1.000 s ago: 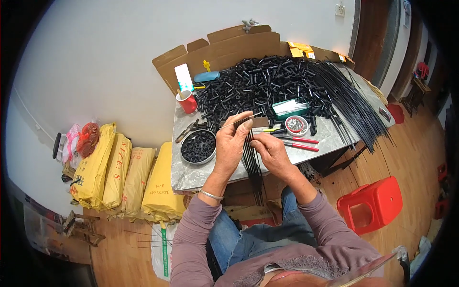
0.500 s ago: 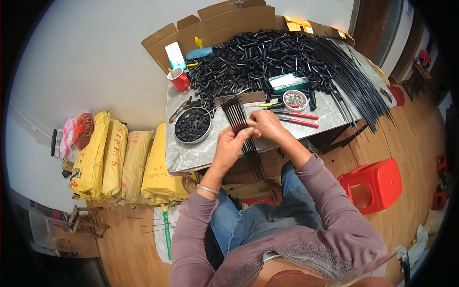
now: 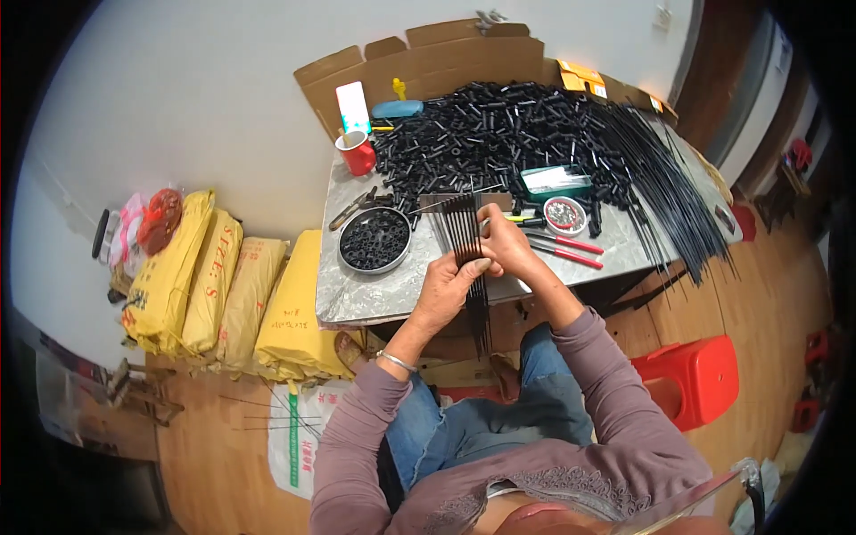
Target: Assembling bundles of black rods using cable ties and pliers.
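Observation:
My left hand (image 3: 450, 283) is closed round a fan of thin black rods (image 3: 461, 223), its thumb pressed across their front. The rods stand close side by side over the table's front edge, their lower ends hanging above my lap. At the right side of the fan, my right hand (image 3: 506, 242) is closed with its fingers curled against the rods; its fingertips are partly hidden. Left of the hands is a round metal bowl (image 3: 374, 270) full of small black rings (image 3: 374, 236). Just behind the rods lies a flat brown strip (image 3: 495, 201).
A heap of black tubes (image 3: 499, 134) covers the table's back, with long black rods (image 3: 687, 201) at right. Red-handled pliers (image 3: 571, 259), a small dish (image 3: 582, 226), a green tray (image 3: 557, 193) and a red mug (image 3: 358, 160) stand around. A red stool (image 3: 704, 379) is on the floor.
The whole view has shifted slightly. The rods now stand more upright and spread wider. My right hand has moved up along their right side, while my left hand keeps its hold.

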Motion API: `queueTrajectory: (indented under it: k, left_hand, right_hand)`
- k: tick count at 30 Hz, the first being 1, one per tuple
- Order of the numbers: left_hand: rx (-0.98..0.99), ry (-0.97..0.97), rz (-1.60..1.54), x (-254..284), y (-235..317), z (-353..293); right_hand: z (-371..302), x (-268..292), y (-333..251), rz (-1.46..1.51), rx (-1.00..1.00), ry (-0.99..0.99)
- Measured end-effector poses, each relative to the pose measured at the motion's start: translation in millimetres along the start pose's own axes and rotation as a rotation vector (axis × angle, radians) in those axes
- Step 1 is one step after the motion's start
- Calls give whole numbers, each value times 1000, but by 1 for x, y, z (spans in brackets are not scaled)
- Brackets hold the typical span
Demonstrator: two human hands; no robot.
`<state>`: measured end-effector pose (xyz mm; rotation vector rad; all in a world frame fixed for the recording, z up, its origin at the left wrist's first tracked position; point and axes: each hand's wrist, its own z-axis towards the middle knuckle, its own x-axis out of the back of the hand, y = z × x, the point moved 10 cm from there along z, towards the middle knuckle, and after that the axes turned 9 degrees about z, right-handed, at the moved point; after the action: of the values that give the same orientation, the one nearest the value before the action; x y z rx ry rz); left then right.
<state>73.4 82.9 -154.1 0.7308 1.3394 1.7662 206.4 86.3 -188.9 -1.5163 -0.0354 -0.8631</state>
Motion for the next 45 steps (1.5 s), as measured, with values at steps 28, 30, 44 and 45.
queueTrajectory:
  k: [28,30,44,45]
  left_hand:
    - [-97,-74,198,-18,7,4]
    - [-113,-92,299,-20,4,2]
    - [-488,-295,906,-21,-20,-5]
    - [-489,-295,910,-20,-20,-4]
  right_hand:
    - [47,-19,-42,-434,591,276]
    - [49,-10,-32,-394,557,304]
    - [85,34,-4,-328,379,89]
    - [83,31,-9,-336,434,128]
